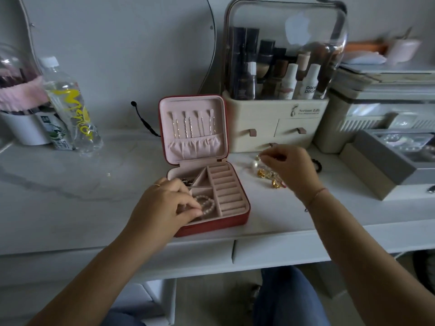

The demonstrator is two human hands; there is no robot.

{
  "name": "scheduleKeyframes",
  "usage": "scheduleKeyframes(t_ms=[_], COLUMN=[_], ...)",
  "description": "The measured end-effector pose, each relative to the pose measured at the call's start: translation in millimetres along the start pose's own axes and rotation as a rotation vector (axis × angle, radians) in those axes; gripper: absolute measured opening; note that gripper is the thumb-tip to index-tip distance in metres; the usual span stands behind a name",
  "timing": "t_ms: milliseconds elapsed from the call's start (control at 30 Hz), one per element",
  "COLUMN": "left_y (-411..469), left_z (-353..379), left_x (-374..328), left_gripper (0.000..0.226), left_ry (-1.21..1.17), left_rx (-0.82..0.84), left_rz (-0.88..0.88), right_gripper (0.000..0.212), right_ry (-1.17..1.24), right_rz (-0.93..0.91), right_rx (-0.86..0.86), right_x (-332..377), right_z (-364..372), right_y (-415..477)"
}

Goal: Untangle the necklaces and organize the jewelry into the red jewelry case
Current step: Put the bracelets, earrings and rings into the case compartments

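The red jewelry case lies open on the white table, lid upright with several chains hanging inside it. My left hand reaches into the front left compartment and pinches a pearl bracelet. A dark piece lies in the back left compartment. To the right of the case, my right hand pinches a pearl earring just above the table. Gold jewelry pieces lie on the table beneath that hand.
A cosmetics organizer with a clear dome stands right behind the case. A grey box sits at the right, a black hair tie beside my right hand. A plastic bottle and white pot stand at the left.
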State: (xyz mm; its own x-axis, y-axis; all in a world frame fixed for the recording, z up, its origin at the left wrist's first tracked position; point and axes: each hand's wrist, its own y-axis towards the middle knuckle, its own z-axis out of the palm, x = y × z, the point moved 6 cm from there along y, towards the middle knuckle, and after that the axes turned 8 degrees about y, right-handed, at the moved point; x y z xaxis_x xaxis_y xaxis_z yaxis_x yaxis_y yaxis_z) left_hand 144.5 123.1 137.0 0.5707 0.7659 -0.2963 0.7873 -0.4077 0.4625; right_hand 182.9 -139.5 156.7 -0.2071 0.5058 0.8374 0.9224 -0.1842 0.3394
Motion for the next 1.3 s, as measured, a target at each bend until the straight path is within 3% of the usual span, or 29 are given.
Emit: scheduleKeyframes(t_ms=[67, 133, 233, 333, 467, 667, 867, 933, 1033, 1167, 1300], left_y=[3, 5, 4, 6, 12, 13, 13, 13, 14, 14, 14], left_z=[-3, -3, 14, 28, 33, 36, 40, 40, 40, 40, 38], left_x=[11, 26, 52, 66, 65, 64, 69, 70, 70, 71, 68], left_gripper=[0.005, 0.010, 0.028, 0.043, 0.045, 0.035, 0.039, 0.039, 0.035, 0.032, 0.034], left_ry=[-0.101, -0.170, -0.312, -0.458, -0.480, -0.545, -0.559, -0.555, -0.553, -0.556, -0.558], left_rx=[-0.082, -0.201, -0.255, -0.258, -0.201, -0.200, -0.195, -0.192, -0.190, -0.197, -0.200], left_rz=[-0.127, -0.261, -0.502, -0.675, -0.681, -0.604, -0.590, -0.585, -0.587, -0.576, -0.536], right_gripper=[0.011, 0.015, 0.026, 0.034, 0.016, 0.021, 0.015, 0.014, 0.015, 0.013, 0.010], right_ry=[-0.085, -0.177, -0.231, -0.289, -0.343, -0.408, -0.223, -0.103, 0.047, 0.299, 0.281], right_rz=[0.102, 0.208, 0.372, 0.469, 0.455, 0.422, 0.098, 0.018, -0.035, 0.006, 0.050], right_rx=[-0.229, -0.348, -0.396, -0.328, -0.293, -0.289, -0.344, -0.293, -0.075, 0.216, 0.448], right_x=[-36, -72, -112, -125, -124, -124, -49, -9, 40, 70, 71], right_z=[-46, -78, -99, -99, -95, -92, -88, -73, -33, 27, 82], right_y=[10, 15, 22, 31, 44, 46, 34, 21, 1, -22, -41])
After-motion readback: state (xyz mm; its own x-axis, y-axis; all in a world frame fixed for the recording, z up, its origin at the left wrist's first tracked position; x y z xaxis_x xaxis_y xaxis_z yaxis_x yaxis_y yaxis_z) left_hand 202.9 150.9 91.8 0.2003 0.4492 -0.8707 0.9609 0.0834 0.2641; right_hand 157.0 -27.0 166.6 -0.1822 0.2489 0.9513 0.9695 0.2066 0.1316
